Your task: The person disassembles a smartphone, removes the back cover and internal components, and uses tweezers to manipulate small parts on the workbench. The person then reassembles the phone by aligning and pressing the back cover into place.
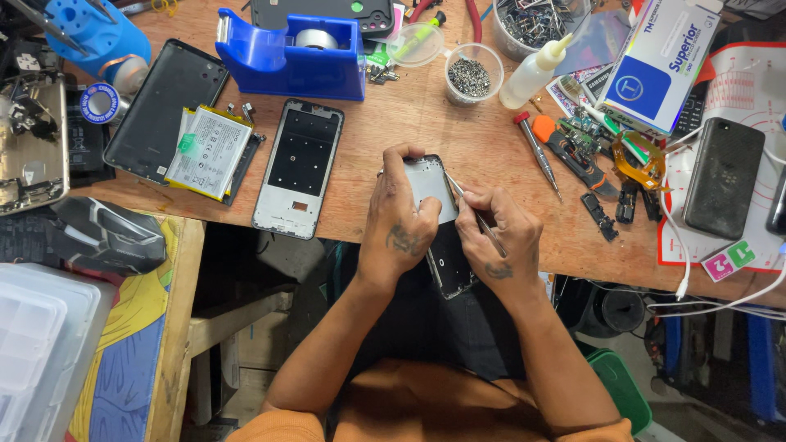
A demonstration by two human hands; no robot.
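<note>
1. At the wooden table's (458, 139) far right edge we see a white and blue rectangular carton (659, 61) lying tilted, with a pink and green tag (729, 260) nearer us.
2. A blue tape dispenser (286, 57) stands at the back; a battery (209, 151) with a white label lies left.
3. Our left hand (401, 221) grips the opened phone frame (438, 229), grey inside, overhanging the table's near edge.
4. Our right hand (495, 237) pinches thin tweezers (473, 211) against it.

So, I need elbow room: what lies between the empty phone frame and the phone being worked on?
Bare wooden table in the head view; nothing lies between the phone frame and the phone.
</note>
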